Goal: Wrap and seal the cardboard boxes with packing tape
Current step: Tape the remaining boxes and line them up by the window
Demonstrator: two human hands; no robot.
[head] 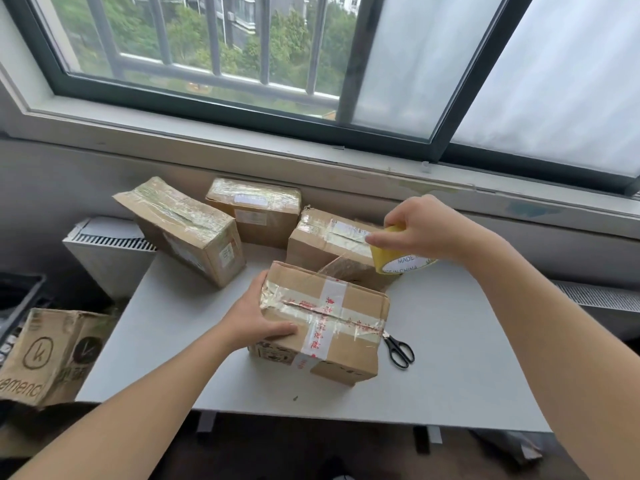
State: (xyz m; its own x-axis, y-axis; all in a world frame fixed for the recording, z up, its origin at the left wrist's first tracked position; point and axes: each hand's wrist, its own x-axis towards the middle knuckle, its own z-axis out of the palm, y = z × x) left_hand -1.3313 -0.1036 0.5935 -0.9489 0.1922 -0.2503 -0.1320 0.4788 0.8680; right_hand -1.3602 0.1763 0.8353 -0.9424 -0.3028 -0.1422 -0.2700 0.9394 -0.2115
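Box point(349, 299) taped shut, left fingers point(281, 330) gripping it, right fingers point(378, 239) gripping tape roll point(385, 260)

Four cardboard boxes plainly countable on the grey worktop point(467, 358): front box point(349, 306) crossed with white printed tape, left box point(187, 233) tilted, back box point(256, 209) against the wall, right box point(325, 244) beside it. Possibly a fifth: crumpled brown shape point(343, 270) between front box and right box, too hidden to tell. One further printed box point(52, 351) off the worktop's left edge, lower down. One tape roll point(391, 258), yellow. One pair of scissors point(400, 351), black-handled. Two bare hands: left hand point(256, 320) gripping the front box, right hand point(419, 226) gripping the tape roll. One window point(207, 105) behind.
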